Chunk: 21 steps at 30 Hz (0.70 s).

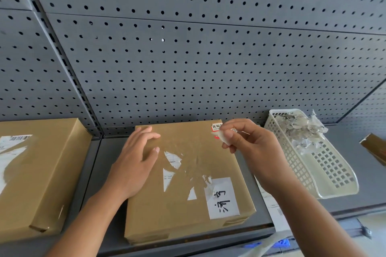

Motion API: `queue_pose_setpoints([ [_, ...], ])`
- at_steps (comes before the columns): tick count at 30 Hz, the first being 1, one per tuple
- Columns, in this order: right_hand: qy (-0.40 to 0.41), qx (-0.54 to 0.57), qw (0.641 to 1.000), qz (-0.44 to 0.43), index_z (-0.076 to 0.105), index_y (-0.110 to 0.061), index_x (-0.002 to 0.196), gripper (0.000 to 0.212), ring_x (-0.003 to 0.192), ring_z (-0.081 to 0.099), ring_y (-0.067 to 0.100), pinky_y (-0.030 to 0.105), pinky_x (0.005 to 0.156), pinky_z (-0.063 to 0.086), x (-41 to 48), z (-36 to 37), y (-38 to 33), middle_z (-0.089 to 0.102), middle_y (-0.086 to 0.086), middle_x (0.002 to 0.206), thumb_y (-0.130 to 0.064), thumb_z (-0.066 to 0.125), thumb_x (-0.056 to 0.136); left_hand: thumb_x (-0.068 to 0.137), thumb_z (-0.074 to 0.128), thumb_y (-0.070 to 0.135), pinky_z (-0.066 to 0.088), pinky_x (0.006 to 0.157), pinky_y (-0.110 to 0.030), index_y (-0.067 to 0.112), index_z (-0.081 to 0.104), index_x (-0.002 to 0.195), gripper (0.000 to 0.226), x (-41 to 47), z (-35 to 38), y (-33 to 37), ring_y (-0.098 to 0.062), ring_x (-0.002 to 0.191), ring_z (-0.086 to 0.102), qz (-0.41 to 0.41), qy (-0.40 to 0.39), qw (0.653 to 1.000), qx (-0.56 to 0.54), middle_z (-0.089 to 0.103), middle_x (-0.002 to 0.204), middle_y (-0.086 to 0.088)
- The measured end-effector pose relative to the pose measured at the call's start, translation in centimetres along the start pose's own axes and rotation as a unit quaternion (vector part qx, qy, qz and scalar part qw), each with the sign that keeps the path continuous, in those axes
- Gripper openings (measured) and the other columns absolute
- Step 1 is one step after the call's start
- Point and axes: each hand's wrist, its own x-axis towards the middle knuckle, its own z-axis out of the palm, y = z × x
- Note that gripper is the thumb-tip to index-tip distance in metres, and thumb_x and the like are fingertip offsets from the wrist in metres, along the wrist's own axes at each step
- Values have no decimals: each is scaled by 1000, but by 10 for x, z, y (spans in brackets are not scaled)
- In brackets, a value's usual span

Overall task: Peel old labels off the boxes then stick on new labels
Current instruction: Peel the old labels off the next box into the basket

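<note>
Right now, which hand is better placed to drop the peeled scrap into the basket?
Right. The right hand pinches the label scrap, and the white basket sits just to its right; the left hand rests flat on the cardboard box.

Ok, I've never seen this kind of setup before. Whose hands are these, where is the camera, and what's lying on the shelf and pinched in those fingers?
There is no machine here. A person works bare-handed, and the single picture comes from a camera on their head, looking forward and down. The left hand rests flat on the middle box. The right hand pinches a torn label scrap above the box's far right corner. White label remnants stick to the box top, near a handwritten label. A white basket on the right holds peeled scraps. A second box lies to the left.
</note>
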Motion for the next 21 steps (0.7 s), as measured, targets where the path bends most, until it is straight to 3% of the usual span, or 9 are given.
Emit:
queue_pose_setpoints([
  [7,-1,-18,999,34,72,-17,114,25,93,72,11,16,83,52,0,-26,3,75,-1,105,-5,57,99,103,46,41,24,112,-38,49,48,130,28,1,1,-2,17,145,2,14,6,1000,-7,24,154,38],
  [12,88,-34,995,27,68,-16,102,16,84,71,25,33,82,58,5,-49,15,72,2,86,-3,64,94,102,47,42,19,115,-35,49,49,129,28,1,1,-3,18,145,2,17,4,1000,2,23,154,38],
  [16,131,-90,987,21,68,-22,89,13,88,71,21,34,84,55,8,-75,27,74,1,88,-9,70,91,102,47,41,18,115,-35,50,48,129,28,2,1,-1,19,145,2,16,1,1000,1,23,153,39],
  [21,214,-245,945,17,70,-21,94,11,92,68,5,15,81,51,11,-113,33,72,-11,97,-11,66,94,102,48,41,16,116,-33,50,50,128,28,2,0,-2,17,146,3,20,2,1000,0,25,154,37],
])
